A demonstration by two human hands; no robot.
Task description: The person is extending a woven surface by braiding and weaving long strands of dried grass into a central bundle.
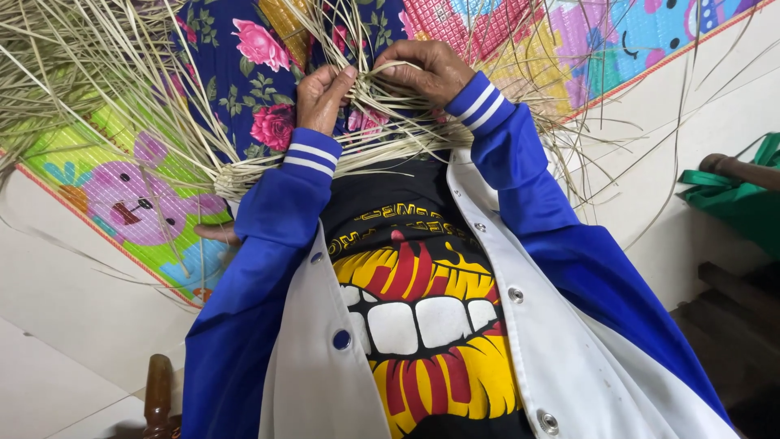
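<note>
My left hand and my right hand meet close in front of my chest, both pinching thin pale straw strips between fingers and thumbs. The strips belong to a loosely woven mat of dried reed that lies across my lap, over a dark floral cloth. Long loose strand ends fan out to the left and upward. My blue jacket sleeves with white-striped cuffs cover both wrists.
A colourful cartoon play mat covers the pale tiled floor. A green bag and dark wooden furniture are at the right. A wooden post top shows at bottom left.
</note>
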